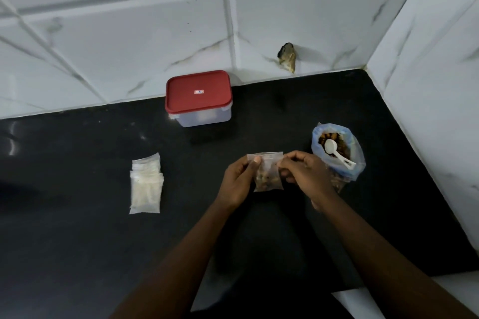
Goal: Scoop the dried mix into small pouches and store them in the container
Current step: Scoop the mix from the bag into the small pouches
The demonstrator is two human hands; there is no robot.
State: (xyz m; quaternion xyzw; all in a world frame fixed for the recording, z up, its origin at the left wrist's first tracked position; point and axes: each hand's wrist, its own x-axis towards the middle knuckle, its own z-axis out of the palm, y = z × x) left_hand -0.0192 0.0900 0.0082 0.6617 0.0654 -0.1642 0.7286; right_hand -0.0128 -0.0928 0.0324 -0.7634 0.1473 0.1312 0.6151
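Hands left [237, 180], right [302, 173] pinch small clear plastic pouch [267, 173] holding brown mix.

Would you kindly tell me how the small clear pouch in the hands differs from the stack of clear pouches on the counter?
The small clear plastic pouch holds brown dried mix; the stack of clear pouches looks empty. The held pouch hangs upright, pinched by the left hand and right hand; the stack lies flat on the black counter. Both are small, clear plastic.
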